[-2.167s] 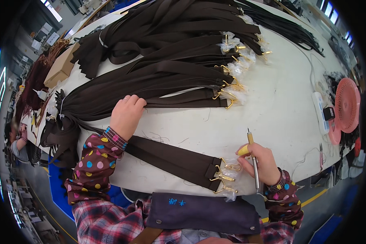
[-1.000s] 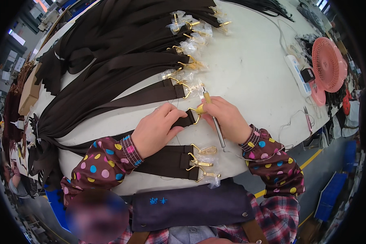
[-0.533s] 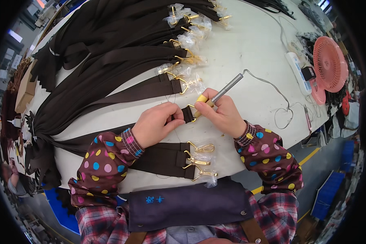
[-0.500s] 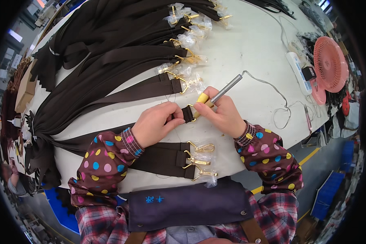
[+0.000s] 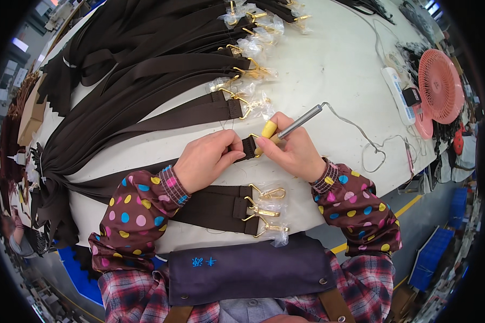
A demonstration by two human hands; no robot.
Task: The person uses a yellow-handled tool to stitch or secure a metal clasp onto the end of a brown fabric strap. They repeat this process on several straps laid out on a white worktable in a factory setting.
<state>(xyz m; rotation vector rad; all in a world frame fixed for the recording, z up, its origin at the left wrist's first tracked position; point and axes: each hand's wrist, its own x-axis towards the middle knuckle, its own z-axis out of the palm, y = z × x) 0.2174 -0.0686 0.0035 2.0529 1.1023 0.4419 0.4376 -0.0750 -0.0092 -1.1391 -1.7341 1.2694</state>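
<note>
My left hand (image 5: 210, 159) is closed, pinching a dark brown webbing strap (image 5: 249, 148) close to its stitched end. A gold metal hook (image 5: 257, 153) sits at that end, mostly hidden by my fingers. Closed around a silver, pen-shaped tool with a cord (image 5: 302, 120) is my right hand (image 5: 293, 151), right beside the strap end. A yellow finger cover (image 5: 269, 128) is on one of its fingers. The tool's tip is hidden behind the hand, so I cannot tell whether it touches the strap.
Bundled dark straps (image 5: 145, 75) with plastic-wrapped gold hooks (image 5: 253, 105) cover the table's left and far side. More finished straps (image 5: 215, 207) lie near the front edge. At right are a white power strip (image 5: 397, 96), a pink fan (image 5: 441, 86) and the tool's grey cable (image 5: 361, 126).
Both hands keep their grips in nearly the same place. The strap end and hook have turned slightly between them, and the whole view has shifted a little.
</note>
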